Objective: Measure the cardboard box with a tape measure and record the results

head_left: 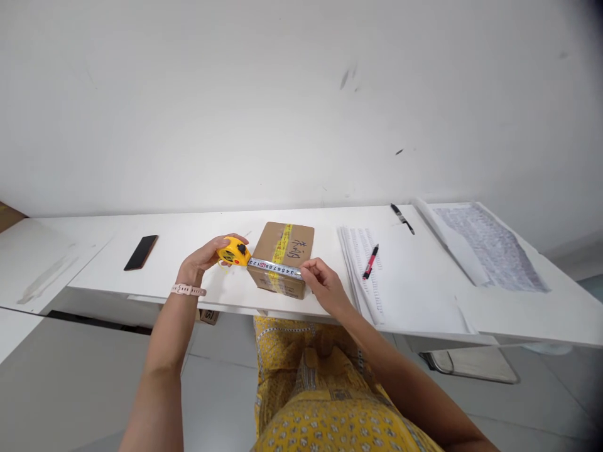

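Tape (pixel 280 269) is spanning the box (pixel 267 242)'s six-o'clock edge, left hand (pixel 201 257) gripping its case (pixel 230 253), right hand (pixel 325 284) its end. We're apparently measuring, not yet writing (red pen (pixel 372 261) lying aside).

Blade (pixel 277 269) end: out of sight at the right hand (pixel 325 285); smallest graduations too fine to read. Left hand (pixel 200 258): some fingers partly lost behind the tape measure (pixel 230 252). Box (pixel 267 250): base hidden. Stack (pixel 405 301): print too small to make out. Sheet (pixel 490 245), right: writing blurred, illegible. Below the table (pixel 188 226): carton (pixel 208 316), partly covered; flat thing (pixel 475 364), identity unclear. Left arm (pixel 162 376), right arm (pixel 409 380), yellow garment (pixel 330 414): cut by bottom edge. Brown patch (pixel 9 216): cut by left edge.
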